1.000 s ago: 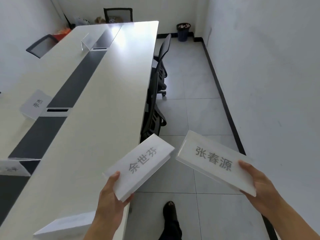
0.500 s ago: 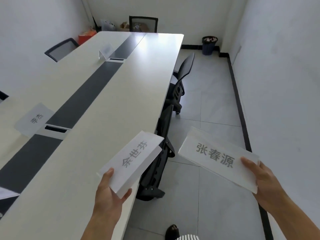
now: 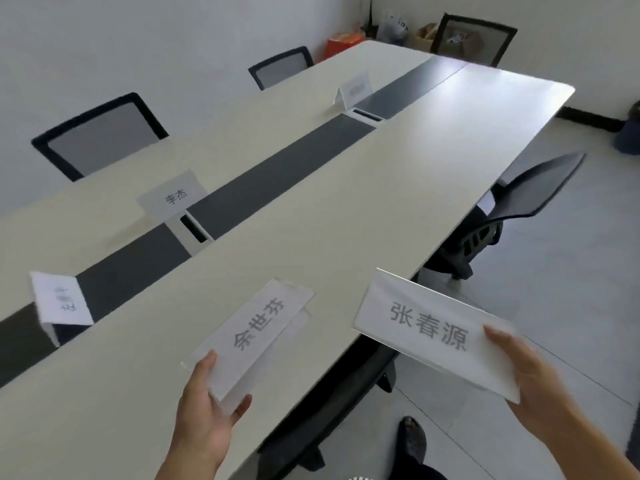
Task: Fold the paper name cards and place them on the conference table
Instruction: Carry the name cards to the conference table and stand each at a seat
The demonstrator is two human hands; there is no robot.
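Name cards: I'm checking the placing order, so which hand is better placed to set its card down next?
Probably the left hand: its card already hangs over the conference table, while the right hand's card is mostly past the edge, over floor.

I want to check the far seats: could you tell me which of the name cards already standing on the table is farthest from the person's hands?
The card near the far end beside the dark centre strip; the two others stand closer.

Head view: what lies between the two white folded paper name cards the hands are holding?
Nothing lies between the left-hand card and the right-hand card: a bare stretch of the cream conference table, its edge included, shows through the gap.
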